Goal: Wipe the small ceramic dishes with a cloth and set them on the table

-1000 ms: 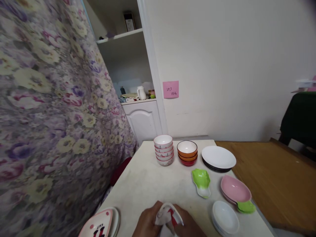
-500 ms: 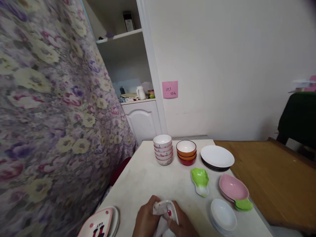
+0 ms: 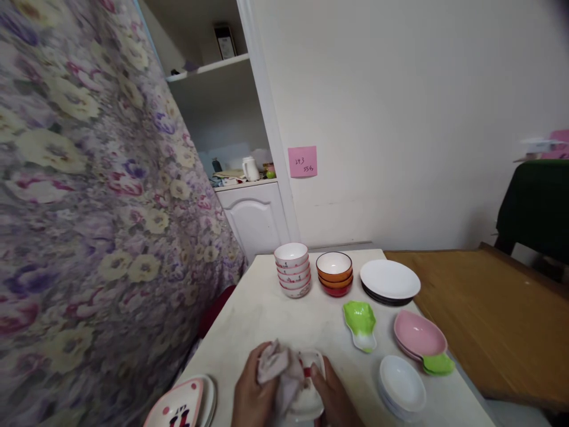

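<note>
At the near edge of the table, my right hand (image 3: 335, 394) grips the side of a small white dish (image 3: 311, 400) with a red pattern, its thumb on the inner face. My left hand (image 3: 254, 388) is closed around a crumpled pale cloth (image 3: 282, 370), which lies against the dish's left side and hides part of it. To the left, a pink-rimmed plate (image 3: 180, 400) with a printed figure rests on other white plates. Small white dishes (image 3: 402, 385) are stacked to the right of my hands.
Farther back stand a stack of patterned bowls (image 3: 292, 274), orange and red bowls (image 3: 335, 276) and white plates with dark undersides (image 3: 390, 279). A green cabbage-shaped dish (image 3: 360, 323) and pink dishes with a green leaf (image 3: 420, 335) lie on the right. A floral curtain (image 3: 102, 207) hangs at left.
The cloth in my left hand has shifted up and left, uncovering more of the dish. My right hand has tilted the dish, so more of its red pattern shows.
</note>
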A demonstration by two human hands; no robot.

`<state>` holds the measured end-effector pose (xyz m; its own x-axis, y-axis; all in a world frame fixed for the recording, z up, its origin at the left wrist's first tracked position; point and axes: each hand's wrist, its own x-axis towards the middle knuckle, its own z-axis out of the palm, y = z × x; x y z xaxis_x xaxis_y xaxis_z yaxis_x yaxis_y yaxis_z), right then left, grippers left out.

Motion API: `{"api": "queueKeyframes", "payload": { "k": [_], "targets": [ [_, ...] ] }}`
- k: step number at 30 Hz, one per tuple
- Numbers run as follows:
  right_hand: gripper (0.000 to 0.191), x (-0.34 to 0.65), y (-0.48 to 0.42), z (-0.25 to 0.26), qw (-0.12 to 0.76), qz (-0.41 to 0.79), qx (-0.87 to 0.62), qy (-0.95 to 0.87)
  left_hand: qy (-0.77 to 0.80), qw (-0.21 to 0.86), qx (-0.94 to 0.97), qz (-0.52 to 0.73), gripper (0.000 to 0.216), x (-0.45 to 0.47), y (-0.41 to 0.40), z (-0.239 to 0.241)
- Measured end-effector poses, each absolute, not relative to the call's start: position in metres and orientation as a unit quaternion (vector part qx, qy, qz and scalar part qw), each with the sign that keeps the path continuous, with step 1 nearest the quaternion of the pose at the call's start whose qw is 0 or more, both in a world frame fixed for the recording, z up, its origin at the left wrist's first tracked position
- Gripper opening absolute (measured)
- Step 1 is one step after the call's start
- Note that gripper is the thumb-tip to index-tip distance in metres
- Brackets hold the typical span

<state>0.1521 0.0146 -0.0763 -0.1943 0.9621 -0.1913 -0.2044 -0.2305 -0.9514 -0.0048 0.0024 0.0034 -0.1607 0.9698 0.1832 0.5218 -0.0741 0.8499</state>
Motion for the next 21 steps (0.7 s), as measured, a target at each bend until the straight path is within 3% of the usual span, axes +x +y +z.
{"api": "queueKeyframes", "payload": {
  "k": [4, 8, 10, 15, 18, 21],
  "targets": [
    [0.058, 0.159, 0.014, -0.067, 0.479, 0.598, -0.474, -0.435, 0.572, 0.182, 0.748, 0.281, 0.078, 0.005, -0.005, -0.046],
    [0.066, 0.165, 0.016, -0.069, 0.472, 0.564, -0.492, -0.467, 0.513, 0.112, 0.829, 0.191, 0.060, 0.000, 0.001, -0.112],
    [0.064, 0.166, 0.016, -0.071, 0.457, 0.575, -0.474, -0.486, 0.493, 0.091, 0.846, 0.182, 0.063, -0.001, 0.005, -0.126],
    [0.050, 0.164, 0.019, -0.073, 0.466, 0.568, -0.440, -0.517, 0.474, 0.094, 0.864, 0.140, 0.076, 0.009, 0.005, -0.089],
    [0.048, 0.163, 0.019, -0.071, 0.473, 0.548, -0.455, -0.519, 0.499, 0.112, 0.853, 0.104, 0.066, 0.015, -0.001, -0.059],
    [0.046, 0.163, 0.017, -0.069, 0.469, 0.546, -0.477, -0.505, 0.541, 0.131, 0.827, 0.080, 0.052, 0.015, -0.007, -0.060]
  ]
}}
